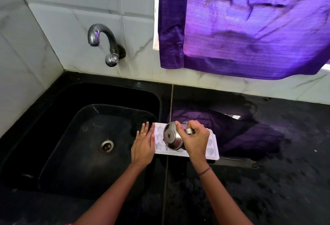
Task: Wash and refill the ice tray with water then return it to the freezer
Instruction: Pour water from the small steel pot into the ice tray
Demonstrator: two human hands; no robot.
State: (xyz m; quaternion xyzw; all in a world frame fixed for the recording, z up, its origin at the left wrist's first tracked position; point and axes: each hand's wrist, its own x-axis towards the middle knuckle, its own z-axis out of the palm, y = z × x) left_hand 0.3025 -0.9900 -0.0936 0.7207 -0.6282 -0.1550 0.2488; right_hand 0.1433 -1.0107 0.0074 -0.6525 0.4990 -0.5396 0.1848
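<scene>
Refilling seems underway: right hand (195,141) curls its fingers round a steel mug (172,139), tipped to pour over the ice tray (211,149) just below them on the worktop (267,180); left hand (143,144), fingers straight, braces the tray's end.

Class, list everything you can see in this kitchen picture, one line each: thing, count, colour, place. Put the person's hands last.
ice tray: one, white, on the counter at the sink's right edge
jug: one, steel, tipped over the tray
sink: one, black, left, set in the counter
drain: one, metal, in the sink floor
tap: one, chrome, on the wall above the sink
wall: one, white tiles, behind the sink
counter: one, black, right of the sink
curtain: one, purple, hanging top right
ring: one, gold, left hand
bracelet: one, dark, right wrist
left hand: flat on the tray's left end
right hand: grips the jug's handle
</scene>
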